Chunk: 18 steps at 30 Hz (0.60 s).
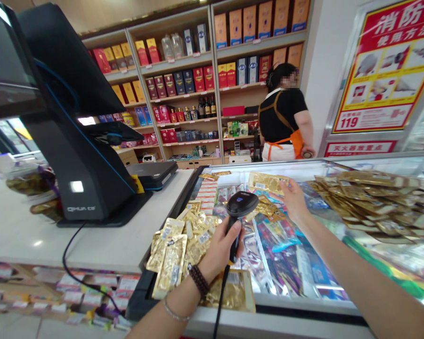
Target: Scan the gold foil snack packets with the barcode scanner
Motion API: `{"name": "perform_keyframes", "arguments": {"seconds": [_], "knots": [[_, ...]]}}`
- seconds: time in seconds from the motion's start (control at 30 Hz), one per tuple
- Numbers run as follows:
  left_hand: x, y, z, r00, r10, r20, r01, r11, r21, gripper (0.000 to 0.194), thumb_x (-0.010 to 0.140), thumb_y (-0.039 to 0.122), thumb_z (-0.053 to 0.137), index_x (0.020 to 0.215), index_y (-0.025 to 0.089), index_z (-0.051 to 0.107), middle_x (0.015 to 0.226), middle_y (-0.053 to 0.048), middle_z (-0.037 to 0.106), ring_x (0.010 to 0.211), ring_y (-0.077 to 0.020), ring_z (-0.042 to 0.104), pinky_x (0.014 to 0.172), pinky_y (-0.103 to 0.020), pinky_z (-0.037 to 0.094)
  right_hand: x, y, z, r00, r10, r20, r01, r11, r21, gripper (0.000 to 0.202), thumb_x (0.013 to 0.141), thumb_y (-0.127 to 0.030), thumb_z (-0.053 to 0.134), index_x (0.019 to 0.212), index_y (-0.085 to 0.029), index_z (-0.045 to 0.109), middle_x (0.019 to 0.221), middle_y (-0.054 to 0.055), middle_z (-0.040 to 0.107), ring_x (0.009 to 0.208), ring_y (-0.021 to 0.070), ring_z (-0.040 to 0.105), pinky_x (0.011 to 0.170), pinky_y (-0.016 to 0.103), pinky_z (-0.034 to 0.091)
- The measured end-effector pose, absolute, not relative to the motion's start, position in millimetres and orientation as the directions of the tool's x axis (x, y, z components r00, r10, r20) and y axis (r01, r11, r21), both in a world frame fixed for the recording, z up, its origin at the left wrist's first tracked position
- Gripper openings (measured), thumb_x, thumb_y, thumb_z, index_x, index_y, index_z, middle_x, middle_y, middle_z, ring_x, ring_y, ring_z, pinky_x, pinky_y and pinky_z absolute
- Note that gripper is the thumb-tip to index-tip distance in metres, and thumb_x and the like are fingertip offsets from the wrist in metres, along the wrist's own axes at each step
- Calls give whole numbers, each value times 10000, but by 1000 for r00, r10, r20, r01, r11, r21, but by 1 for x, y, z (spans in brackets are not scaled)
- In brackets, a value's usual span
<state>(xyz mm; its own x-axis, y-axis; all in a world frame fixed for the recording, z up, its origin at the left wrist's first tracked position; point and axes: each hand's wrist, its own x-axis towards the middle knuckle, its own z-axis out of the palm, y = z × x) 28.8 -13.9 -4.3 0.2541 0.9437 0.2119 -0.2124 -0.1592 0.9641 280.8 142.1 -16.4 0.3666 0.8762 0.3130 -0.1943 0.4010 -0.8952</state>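
Observation:
Wrapped round the handle of a black barcode scanner (242,203), my left hand (226,240) is closed, and the scanner's cable hangs down past the wrist. Its head is tilted over the glass top. Farther out, my right hand (294,201) pinches the right end of a gold packet (266,182). Below that packet several gold packets (266,209) lie on the glass. A heap of gold packets (198,235) lies left of and beneath my left hand, and a larger gold packet (231,292) lies near the front edge.
A big pile of gold-brown packets (371,202) covers the right of the freezer's glass top (261,254). At left, a checkout terminal (81,141) stands on the white counter (31,240). Beyond the freezer stands a person in black (281,113) before shelves (183,66) of boxes.

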Motion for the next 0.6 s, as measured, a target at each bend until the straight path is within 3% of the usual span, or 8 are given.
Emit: {"name": "perform_keyframes", "arguments": {"seconds": [0.23,0.33,0.47,0.6], "knots": [[30,-12,-6,242,953,182,-231,-126,965,681,809,865,776,906,240,524,751,69,583,429,-53,478,412,-205,334,283,146,-23,387,874,295,-153,376,-914,517,709,-647,855,1038,-299,663,1059,19,775,1071,273,770,901,489,734],[30,-13,-3,231,954,190,-218,-139,966,648,836,842,770,892,238,541,756,52,595,440,-63,478,433,-221,331,286,149,-29,423,869,256,-125,335,-934,454,698,-628,824,966,-291,680,944,31,773,988,310,788,852,500,732],[29,-17,2,182,963,199,-181,-167,969,597,877,792,764,828,230,570,739,15,619,456,-85,459,462,-253,318,311,151,-29,515,832,209,-116,309,-944,318,729,-521,797,895,-283,668,850,37,752,930,339,787,814,510,727],[27,-15,1,157,967,200,-143,-178,974,652,854,853,745,827,225,575,701,20,606,462,-100,453,462,-259,349,375,151,-7,695,705,142,-126,313,-941,210,826,-325,779,974,-258,645,974,41,737,930,282,770,820,459,722]]}}
